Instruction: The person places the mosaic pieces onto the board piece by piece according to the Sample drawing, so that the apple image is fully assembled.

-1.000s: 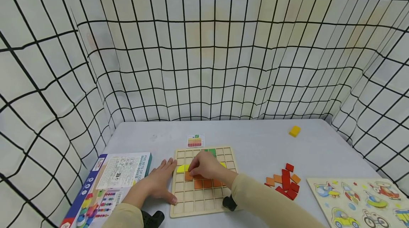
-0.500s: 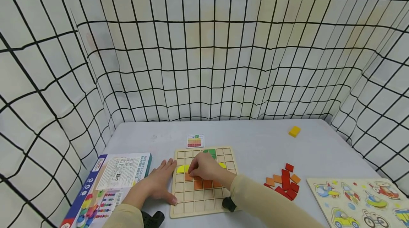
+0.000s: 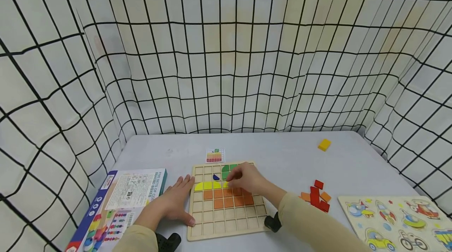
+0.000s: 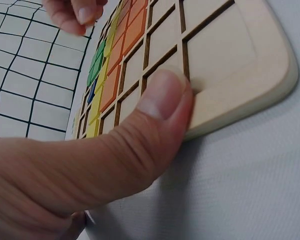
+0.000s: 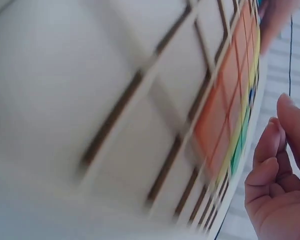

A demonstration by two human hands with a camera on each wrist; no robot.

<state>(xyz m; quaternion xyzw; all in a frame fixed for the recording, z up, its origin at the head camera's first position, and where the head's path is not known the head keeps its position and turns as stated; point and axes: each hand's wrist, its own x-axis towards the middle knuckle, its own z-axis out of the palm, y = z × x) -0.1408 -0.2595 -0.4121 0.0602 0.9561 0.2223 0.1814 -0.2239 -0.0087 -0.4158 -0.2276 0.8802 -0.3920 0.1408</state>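
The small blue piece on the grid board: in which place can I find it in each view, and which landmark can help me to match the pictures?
Head: the blue piece is below the centre, slightly left.
Left wrist: the blue piece is left of centre, above mid-height.
Right wrist: the blue piece is a thin sliver towards the right, above mid-height.
Shared landmark: the yellow row next to it.

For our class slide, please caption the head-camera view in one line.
Left hand at the left edge of a wooden grid board, right hand over its coloured tiles.
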